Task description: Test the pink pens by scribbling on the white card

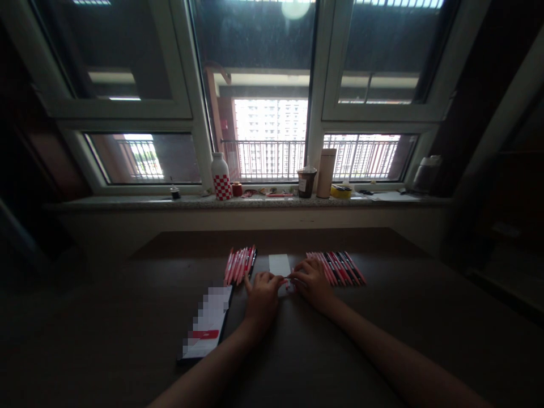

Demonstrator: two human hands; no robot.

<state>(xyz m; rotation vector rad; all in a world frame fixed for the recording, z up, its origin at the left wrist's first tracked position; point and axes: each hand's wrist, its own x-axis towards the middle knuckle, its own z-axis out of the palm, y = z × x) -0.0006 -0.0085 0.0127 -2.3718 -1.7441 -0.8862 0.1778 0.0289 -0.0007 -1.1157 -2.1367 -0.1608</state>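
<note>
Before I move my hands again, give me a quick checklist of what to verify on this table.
1. Left hand and right hand close together at the fingertips: ok.
2. Firm hold between the fingers: cannot tell, too small and dark.
3. White card lying flat just beyond the hands: ok.
4. Left-hand pens grouped together: ok.
5. Right-hand pens fully in view: not ok, the right hand covers part of the row.
6. Drink cup upright on the windowsill, away from the hands: ok.
</note>
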